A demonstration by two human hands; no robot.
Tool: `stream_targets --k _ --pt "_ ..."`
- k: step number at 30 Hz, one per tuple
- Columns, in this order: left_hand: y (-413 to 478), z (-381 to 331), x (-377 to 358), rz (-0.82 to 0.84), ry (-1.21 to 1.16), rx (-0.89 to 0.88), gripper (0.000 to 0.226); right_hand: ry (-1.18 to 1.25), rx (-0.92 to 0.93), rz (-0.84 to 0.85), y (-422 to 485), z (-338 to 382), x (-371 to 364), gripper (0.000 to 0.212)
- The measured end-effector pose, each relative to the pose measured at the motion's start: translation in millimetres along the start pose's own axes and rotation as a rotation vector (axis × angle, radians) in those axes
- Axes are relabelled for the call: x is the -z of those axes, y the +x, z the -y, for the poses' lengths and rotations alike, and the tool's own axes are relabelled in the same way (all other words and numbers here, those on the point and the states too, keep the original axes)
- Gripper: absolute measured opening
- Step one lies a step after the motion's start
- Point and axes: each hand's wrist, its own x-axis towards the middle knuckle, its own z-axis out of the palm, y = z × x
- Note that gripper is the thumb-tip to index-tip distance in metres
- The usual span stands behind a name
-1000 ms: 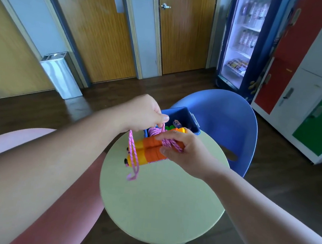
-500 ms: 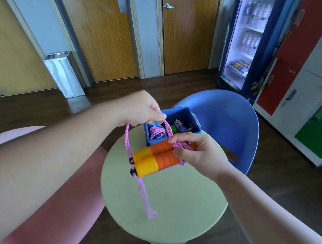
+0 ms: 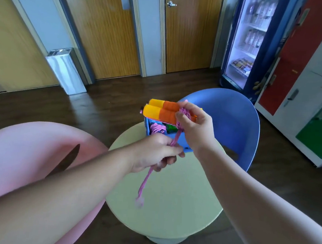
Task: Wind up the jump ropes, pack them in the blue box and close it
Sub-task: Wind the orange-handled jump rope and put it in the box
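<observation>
My right hand holds the two orange-and-yellow jump rope handles side by side, raised above the blue box, with pink rope wound round their right ends under my fingers. The loose pink rope runs down from the handles through my left hand, which grips it in a fist, and its end dangles over the table. The blue box stands open at the far edge of the round green table; a wound pink rope and something green lie inside. My hands hide most of the box.
A blue chair stands behind the table and a pink chair at its left. A drinks fridge and coloured lockers line the right wall. Doors and a metal bin stand at the back.
My right hand lifted the handles up above the box. My left hand dropped from above the handles to below them, pulling the rope downward; the loose end hangs lower.
</observation>
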Motion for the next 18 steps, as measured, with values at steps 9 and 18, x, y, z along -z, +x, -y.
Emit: stream_targets --k 9,18 --pt "-4 -74 67 -0.365 0.351 -0.111 0.034 -0.053 0.156 0.338 -28 7 9 0.024" --pt "3 -84 64 -0.45 0.671 -0.115 0.037 -0.086 0.154 0.508 -32 24 16 0.027"
